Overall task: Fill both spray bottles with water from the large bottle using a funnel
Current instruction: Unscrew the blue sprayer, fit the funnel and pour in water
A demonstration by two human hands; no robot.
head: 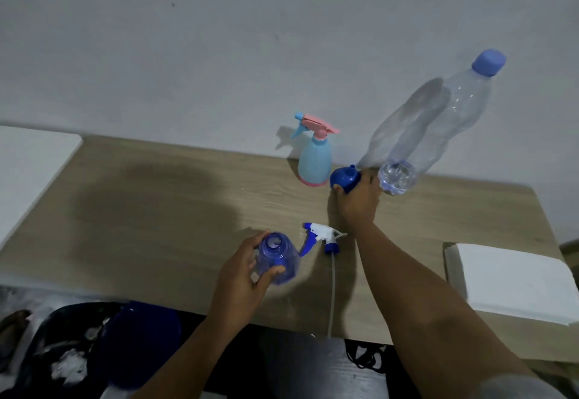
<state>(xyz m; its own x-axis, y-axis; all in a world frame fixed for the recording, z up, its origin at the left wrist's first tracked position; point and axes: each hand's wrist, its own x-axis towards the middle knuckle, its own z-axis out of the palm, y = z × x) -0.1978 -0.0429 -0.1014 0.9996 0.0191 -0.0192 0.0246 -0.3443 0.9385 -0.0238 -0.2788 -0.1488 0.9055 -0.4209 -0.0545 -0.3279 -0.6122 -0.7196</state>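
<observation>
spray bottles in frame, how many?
2. A blue bottle, sprayer off, stands near the front edge of the desk in the left hand. A light-blue and pink bottle, sprayer on, stands at the back by the wall. None seem hidden.

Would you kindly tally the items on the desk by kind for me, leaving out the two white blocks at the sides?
Spray bottles: 2, the open blue bottle held by the left hand and the capped light-blue bottle
Loose spray heads: 1, the white-and-blue trigger head
Funnels: 1, the blue funnel gripped by the right hand
Large bottles: 1, the clear water bottle
Total: 5
</observation>
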